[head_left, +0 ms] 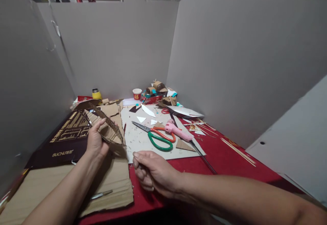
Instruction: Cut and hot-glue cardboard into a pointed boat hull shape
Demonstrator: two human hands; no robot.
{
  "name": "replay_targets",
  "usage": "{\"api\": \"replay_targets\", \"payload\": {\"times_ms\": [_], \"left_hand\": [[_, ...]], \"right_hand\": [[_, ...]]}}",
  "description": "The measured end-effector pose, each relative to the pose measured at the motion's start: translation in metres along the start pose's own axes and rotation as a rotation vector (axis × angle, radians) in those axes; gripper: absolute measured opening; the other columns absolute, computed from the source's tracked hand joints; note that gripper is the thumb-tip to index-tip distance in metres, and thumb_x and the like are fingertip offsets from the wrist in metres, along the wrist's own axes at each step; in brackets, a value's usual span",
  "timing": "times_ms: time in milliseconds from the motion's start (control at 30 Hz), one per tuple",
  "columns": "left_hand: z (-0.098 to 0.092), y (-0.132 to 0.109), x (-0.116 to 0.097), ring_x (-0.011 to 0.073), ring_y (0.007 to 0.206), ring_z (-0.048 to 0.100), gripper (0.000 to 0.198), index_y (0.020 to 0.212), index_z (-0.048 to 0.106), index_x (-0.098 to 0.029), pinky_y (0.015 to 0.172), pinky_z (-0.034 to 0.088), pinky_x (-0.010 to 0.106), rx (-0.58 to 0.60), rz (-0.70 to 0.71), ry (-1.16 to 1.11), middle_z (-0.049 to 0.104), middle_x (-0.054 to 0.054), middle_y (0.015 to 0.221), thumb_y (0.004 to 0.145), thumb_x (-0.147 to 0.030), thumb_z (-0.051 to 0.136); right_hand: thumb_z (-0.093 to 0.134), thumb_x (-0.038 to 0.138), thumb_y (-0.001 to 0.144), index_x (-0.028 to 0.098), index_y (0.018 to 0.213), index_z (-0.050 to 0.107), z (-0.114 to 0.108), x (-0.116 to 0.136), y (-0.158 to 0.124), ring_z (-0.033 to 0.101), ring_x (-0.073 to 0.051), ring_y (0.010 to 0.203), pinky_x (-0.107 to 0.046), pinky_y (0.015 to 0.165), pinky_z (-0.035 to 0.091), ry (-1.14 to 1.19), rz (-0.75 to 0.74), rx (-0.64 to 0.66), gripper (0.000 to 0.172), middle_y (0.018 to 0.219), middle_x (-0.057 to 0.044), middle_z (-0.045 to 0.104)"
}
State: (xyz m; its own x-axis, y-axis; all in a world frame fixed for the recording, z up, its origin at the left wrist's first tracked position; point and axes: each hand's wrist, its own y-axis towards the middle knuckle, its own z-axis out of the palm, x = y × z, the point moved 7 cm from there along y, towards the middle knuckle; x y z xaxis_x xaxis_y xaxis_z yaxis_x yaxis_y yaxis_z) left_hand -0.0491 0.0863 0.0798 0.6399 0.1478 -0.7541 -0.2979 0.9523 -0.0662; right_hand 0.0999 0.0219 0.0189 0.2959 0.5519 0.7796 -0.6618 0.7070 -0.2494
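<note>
My left hand (96,139) grips a boat-shaped cardboard piece (112,129) with raised strip walls, held up over the cardboard on the left. To its right, my right hand (153,172) is closed, thumb pressed against the curled fingers; whether anything small is between them cannot be seen. Beyond that hand lie scissors (160,139) with one green and one orange handle, blades pointing left. A pink glue gun (178,130) rests beside the scissors, its black cord running toward me. Under them is a grey board (143,148) scattered with scraps.
A flat cardboard sheet (112,180) carries a thin blade-like tool (101,194). Behind it lies a dark printed box panel (61,141). A paper cup (137,94), a yellow bottle (96,94) and cardboard scraps (159,88) stand at the back. Thin wooden sticks (237,151) lie right.
</note>
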Motion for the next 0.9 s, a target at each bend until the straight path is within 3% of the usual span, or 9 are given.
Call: {"api": "replay_targets", "payload": {"times_ms": [100,233,333,433,500,567,633,733,900], "left_hand": [[0.0,0.001,0.0,0.0196,0.061,0.07,0.011,0.079,0.064,-0.016,0.067,0.059,0.034,-0.011,-0.019,-0.023,0.068,-0.001,0.058,0.069,-0.018,0.061],[0.006,-0.003,0.005,0.0196,0.062,0.07,0.013,0.084,0.065,-0.015,0.069,0.059,0.035,0.001,-0.05,-0.032,0.07,0.0,0.062,0.074,-0.024,0.062],[0.009,-0.006,0.011,0.0212,0.066,0.071,0.016,0.087,0.066,-0.015,0.07,0.059,0.036,0.02,-0.085,-0.031,0.072,0.002,0.067,0.078,-0.027,0.062],[0.01,-0.007,0.015,0.0229,0.071,0.071,0.019,0.089,0.067,-0.014,0.072,0.059,0.037,0.026,-0.107,-0.031,0.072,0.004,0.069,0.082,-0.03,0.06],[0.01,-0.007,0.016,0.0232,0.073,0.072,0.021,0.092,0.067,-0.014,0.073,0.059,0.037,0.023,-0.106,-0.035,0.073,0.004,0.071,0.083,-0.031,0.059],[0.009,-0.006,0.016,0.0234,0.075,0.072,0.022,0.094,0.067,-0.015,0.074,0.058,0.037,0.017,-0.105,-0.037,0.073,0.004,0.074,0.083,-0.032,0.058],[0.008,-0.006,0.018,0.0238,0.076,0.072,0.022,0.094,0.067,-0.016,0.074,0.058,0.038,0.018,-0.105,-0.016,0.074,0.005,0.076,0.083,-0.033,0.059],[0.008,-0.007,0.023,0.0242,0.075,0.072,0.02,0.09,0.067,-0.015,0.076,0.058,0.038,0.039,-0.103,0.028,0.074,0.005,0.073,0.08,-0.032,0.062],[0.007,-0.007,0.036,0.0242,0.076,0.072,0.018,0.086,0.068,-0.015,0.077,0.058,0.037,0.088,-0.106,0.047,0.073,0.004,0.069,0.076,-0.031,0.068]], "right_hand": [[0.067,0.045,0.079,0.018,0.072,0.053,-0.013,0.025,-0.006,0.038,-0.005,0.03,-0.016,0.031,0.024,-0.257,-0.278,-0.084,0.032,0.049,0.006,0.056],[0.065,0.037,0.081,0.019,0.082,0.052,-0.017,0.054,-0.01,0.04,-0.006,0.036,-0.017,0.036,0.029,-0.54,-0.465,-0.139,0.021,0.053,0.009,0.052],[0.064,0.029,0.083,0.02,0.089,0.055,-0.012,0.071,-0.011,0.046,-0.008,0.049,-0.02,0.047,0.037,-0.772,-0.621,-0.175,0.014,0.063,0.006,0.052],[0.064,0.024,0.085,0.02,0.102,0.057,-0.004,0.079,-0.01,0.053,-0.011,0.064,-0.023,0.062,0.043,-1.008,-0.75,-0.16,0.019,0.072,0.003,0.056],[0.062,0.026,0.087,0.02,0.112,0.055,-0.001,0.08,-0.008,0.055,-0.012,0.066,-0.024,0.065,0.043,-1.1,-0.765,-0.129,0.026,0.075,0.002,0.059],[0.06,0.029,0.089,0.02,0.109,0.058,-0.001,0.083,-0.005,0.055,-0.013,0.066,-0.024,0.064,0.042,-1.14,-0.759,-0.139,0.022,0.076,0.001,0.061],[0.054,0.033,0.091,0.018,0.09,0.061,-0.002,0.085,0.001,0.054,-0.013,0.063,-0.024,0.061,0.041,-1.151,-0.692,-0.163,0.017,0.072,0.0,0.061],[0.047,0.037,0.092,0.018,0.064,0.055,-0.003,0.08,0.014,0.048,-0.011,0.052,-0.023,0.051,0.035,-1.169,-0.528,-0.139,0.035,0.057,0.002,0.054],[0.055,0.027,0.083,0.018,0.051,0.048,-0.001,0.066,0.03,0.04,-0.009,0.046,-0.022,0.045,0.025,-1.211,-0.435,-0.095,0.034,0.046,0.005,0.044]]}}
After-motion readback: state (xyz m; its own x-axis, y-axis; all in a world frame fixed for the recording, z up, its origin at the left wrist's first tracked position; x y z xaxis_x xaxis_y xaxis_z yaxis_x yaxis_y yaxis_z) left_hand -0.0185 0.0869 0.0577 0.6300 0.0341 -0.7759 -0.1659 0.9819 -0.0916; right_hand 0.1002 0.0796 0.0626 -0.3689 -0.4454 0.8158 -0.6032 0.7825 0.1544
